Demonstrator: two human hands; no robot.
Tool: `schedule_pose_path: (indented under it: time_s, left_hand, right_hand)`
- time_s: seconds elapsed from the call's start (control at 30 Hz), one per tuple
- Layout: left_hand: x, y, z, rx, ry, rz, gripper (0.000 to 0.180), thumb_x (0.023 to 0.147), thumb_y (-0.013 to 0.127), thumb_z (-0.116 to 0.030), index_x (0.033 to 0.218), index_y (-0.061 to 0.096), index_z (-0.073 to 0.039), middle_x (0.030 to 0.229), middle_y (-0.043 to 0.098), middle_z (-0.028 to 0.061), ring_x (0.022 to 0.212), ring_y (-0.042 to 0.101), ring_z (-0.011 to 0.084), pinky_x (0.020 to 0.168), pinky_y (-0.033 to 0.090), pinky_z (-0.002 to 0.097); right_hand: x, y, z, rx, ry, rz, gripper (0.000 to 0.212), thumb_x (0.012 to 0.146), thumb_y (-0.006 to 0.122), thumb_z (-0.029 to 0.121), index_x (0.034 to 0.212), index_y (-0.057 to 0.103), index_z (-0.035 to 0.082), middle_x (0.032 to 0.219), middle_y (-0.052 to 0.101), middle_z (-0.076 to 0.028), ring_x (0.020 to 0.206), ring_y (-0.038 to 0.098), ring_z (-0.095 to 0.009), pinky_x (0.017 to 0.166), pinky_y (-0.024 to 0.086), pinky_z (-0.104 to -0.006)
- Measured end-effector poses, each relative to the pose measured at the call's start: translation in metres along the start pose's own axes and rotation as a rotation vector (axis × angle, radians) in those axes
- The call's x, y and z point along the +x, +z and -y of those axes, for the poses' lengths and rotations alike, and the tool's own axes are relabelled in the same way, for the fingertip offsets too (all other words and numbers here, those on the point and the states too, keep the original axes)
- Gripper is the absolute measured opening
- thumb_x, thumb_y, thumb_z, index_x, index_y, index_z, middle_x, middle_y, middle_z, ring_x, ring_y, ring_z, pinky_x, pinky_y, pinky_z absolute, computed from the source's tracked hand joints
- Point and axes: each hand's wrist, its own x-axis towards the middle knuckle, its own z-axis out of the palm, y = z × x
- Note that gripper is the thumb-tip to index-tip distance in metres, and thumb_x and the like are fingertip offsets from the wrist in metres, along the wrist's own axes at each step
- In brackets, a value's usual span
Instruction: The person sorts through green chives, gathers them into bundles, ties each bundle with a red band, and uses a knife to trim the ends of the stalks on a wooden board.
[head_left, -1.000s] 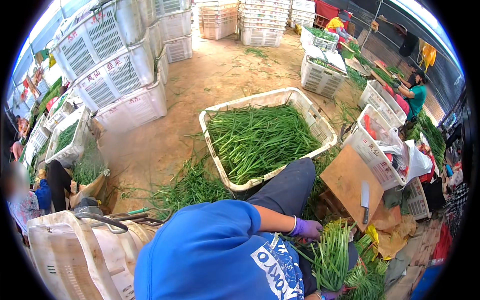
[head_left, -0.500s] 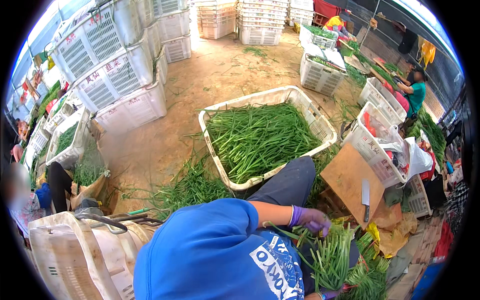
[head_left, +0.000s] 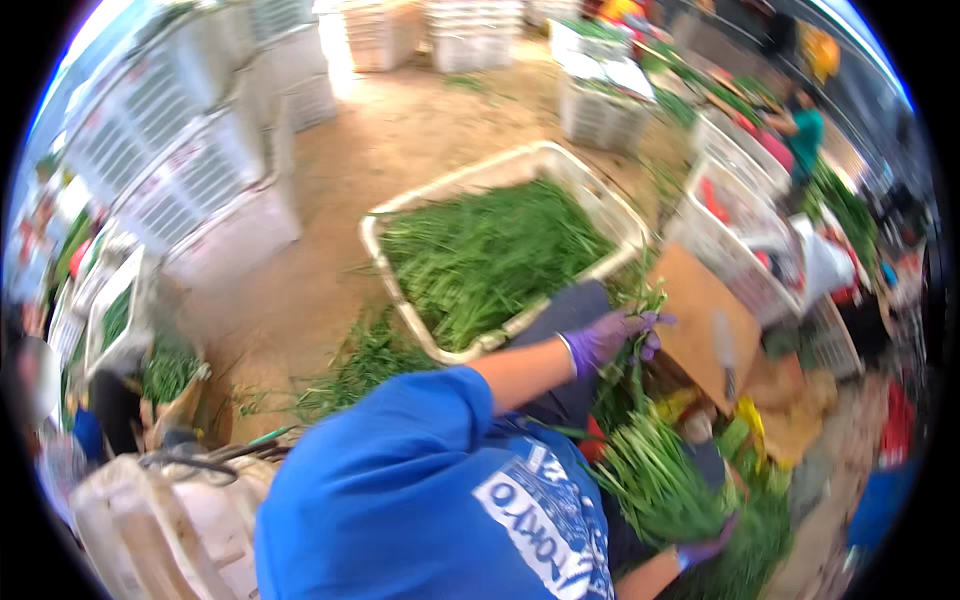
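Observation:
My left hand [head_left: 604,342], in a purple glove, pinches a few loose chive stems [head_left: 634,378] beside the near right corner of the big white crate. These stems hang down over my lap. Lower down, my right hand [head_left: 708,546], also gloved in purple, is curled around the leafy end of a thick chive bundle [head_left: 655,470]; its fingers are partly hidden by the leaves. Pale cut ends of the bundle point up and left. More chives [head_left: 490,260] fill the white crate [head_left: 400,308] in front of me. Motion blurs the picture.
A brown board [head_left: 705,305] with a cleaver [head_left: 722,350] on it lies to the right. Behind it stands a white crate [head_left: 735,245] of bags. Stacked white crates [head_left: 190,180] rise at the left. Loose chives [head_left: 365,370] lie on the floor. A person in green [head_left: 803,135] sits far right.
My left hand has lifted from the bundle and moved away toward the crate with a few stems. My right hand has shifted up and right, and the bundle tilts more. The whole view has shifted.

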Motion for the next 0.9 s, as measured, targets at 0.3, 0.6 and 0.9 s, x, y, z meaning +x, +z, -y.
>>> schedule_pose_path:
  time_s: [0.3,0.6,0.9]
  left_hand:
    - [0.045,0.049,-0.004,0.614,-0.194,0.327,0.056,0.079,0.060,-0.021,0.129,0.038,-0.011,0.114,0.050,0.0087,0.106,0.045,0.0157,0.093,0.034,0.0273]
    - [0.068,0.116,0.008,0.329,-0.239,0.730,0.052,0.088,0.046,-0.038,0.121,0.043,0.001,0.113,0.052,0.0100,0.102,0.048,0.0137,0.090,0.036,0.0277]
    - [0.069,0.130,0.007,0.331,-0.459,0.582,0.029,0.079,0.063,-0.018,0.103,0.056,-0.004,0.091,0.060,0.0017,0.084,0.054,0.0107,0.076,0.044,0.0259]
  right_hand:
    - [0.063,0.126,0.180,0.772,0.021,0.436,0.029,0.069,0.052,0.003,0.097,0.050,0.000,0.082,0.055,-0.013,0.074,0.055,-0.022,0.073,0.046,-0.0363]
    - [0.064,0.139,0.176,1.114,-0.070,0.683,0.019,0.059,0.055,0.007,0.076,0.045,0.008,0.065,0.048,-0.005,0.070,0.051,-0.021,0.087,0.037,-0.0413]
    - [0.045,0.141,0.190,1.107,-0.144,0.995,0.022,0.065,0.062,0.014,0.082,0.049,0.006,0.105,0.053,-0.014,0.118,0.034,-0.039,0.099,0.024,-0.0549]
